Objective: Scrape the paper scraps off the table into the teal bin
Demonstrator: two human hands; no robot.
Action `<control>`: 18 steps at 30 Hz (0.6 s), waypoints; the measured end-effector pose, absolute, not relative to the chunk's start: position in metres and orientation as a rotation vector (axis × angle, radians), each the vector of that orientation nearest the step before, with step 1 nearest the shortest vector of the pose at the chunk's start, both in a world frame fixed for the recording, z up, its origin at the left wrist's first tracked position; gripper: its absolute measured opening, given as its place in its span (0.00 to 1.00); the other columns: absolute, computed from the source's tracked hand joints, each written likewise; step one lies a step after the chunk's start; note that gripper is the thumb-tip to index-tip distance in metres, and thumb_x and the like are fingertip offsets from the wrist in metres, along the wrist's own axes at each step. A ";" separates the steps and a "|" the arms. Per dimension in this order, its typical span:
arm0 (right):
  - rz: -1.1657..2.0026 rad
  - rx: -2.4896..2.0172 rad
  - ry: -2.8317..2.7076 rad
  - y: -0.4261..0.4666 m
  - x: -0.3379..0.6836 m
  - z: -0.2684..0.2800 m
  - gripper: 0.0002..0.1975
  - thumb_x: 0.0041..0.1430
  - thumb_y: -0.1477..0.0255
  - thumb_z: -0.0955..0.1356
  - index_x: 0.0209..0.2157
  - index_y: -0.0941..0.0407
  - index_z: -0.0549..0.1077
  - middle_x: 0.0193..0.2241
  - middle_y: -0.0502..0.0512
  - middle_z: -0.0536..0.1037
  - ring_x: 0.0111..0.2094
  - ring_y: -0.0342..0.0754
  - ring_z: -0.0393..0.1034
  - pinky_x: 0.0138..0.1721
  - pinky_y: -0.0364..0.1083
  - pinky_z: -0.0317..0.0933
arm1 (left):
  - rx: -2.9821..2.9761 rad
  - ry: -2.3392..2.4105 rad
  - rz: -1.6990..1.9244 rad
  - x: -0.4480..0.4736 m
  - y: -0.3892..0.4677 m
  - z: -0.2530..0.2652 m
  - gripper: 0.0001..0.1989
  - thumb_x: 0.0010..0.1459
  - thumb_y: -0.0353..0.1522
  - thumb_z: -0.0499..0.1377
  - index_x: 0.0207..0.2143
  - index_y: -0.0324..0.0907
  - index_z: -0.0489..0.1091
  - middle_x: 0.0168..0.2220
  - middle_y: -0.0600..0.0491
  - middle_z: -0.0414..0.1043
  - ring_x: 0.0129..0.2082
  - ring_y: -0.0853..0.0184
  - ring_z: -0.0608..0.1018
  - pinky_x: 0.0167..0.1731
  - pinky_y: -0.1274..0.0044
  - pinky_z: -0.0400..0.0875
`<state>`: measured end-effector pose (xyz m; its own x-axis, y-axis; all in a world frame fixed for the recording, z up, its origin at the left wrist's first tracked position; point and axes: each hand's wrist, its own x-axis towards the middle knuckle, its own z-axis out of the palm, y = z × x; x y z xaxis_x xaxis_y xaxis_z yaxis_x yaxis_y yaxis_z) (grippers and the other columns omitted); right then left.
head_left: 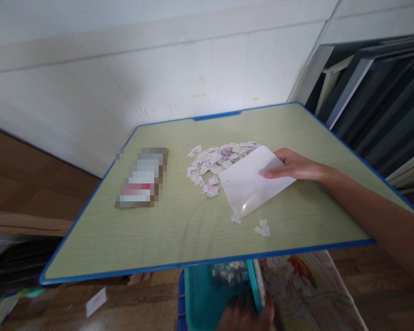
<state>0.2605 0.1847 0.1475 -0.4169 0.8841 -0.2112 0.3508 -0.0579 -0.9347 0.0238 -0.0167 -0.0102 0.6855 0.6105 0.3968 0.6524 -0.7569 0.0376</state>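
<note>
My right hand (290, 165) holds a white plastic sheet (250, 184), thumb on top and fingers underneath. The sheet lies low over the table, its left edge against a heap of small cut paper pieces (215, 158). A few loose paper pieces (263, 228) lie nearer the table's front edge. Below that edge, at the bottom of the view, my left hand (244, 317) is blurred. It grips the right rim of a teal tray (207, 294), fingers inside and thumb outside. Small pale pieces in clear plastic (231, 272) are at the tray's far end.
The light green table (152, 239) has a blue edge and stands against a white wall. A pixelated flat object (141, 177) lies on its left. Dark panels (382, 87) lean at the right. Paper scraps lie on a patterned cloth (317, 299) below, and a paper (96, 301) is on the floor.
</note>
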 end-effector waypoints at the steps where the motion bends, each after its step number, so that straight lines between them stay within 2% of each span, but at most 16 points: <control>1: 1.487 -1.307 -1.753 0.185 0.260 0.148 0.15 0.39 0.67 0.68 0.31 0.61 0.72 0.25 0.51 0.73 0.23 0.41 0.66 0.21 0.38 0.58 | -2.788 -1.039 -0.601 0.024 -0.017 -0.010 0.18 0.38 0.28 0.59 0.36 0.49 0.64 0.19 0.57 0.66 0.16 0.67 0.68 0.12 0.79 0.63; 11: 1.448 -1.315 -1.814 0.183 0.260 0.149 0.14 0.40 0.66 0.68 0.30 0.61 0.72 0.24 0.51 0.73 0.22 0.40 0.65 0.22 0.38 0.57 | -2.794 -1.026 -0.591 0.024 -0.015 -0.011 0.16 0.40 0.29 0.58 0.35 0.48 0.64 0.19 0.56 0.66 0.16 0.67 0.68 0.12 0.78 0.63; 18: 1.374 -1.412 -1.864 0.183 0.260 0.150 0.15 0.41 0.64 0.67 0.29 0.61 0.71 0.21 0.50 0.71 0.20 0.38 0.63 0.19 0.37 0.53 | -2.728 -1.037 -0.613 0.026 -0.016 -0.007 0.16 0.35 0.30 0.59 0.32 0.50 0.64 0.19 0.58 0.65 0.16 0.68 0.67 0.12 0.79 0.62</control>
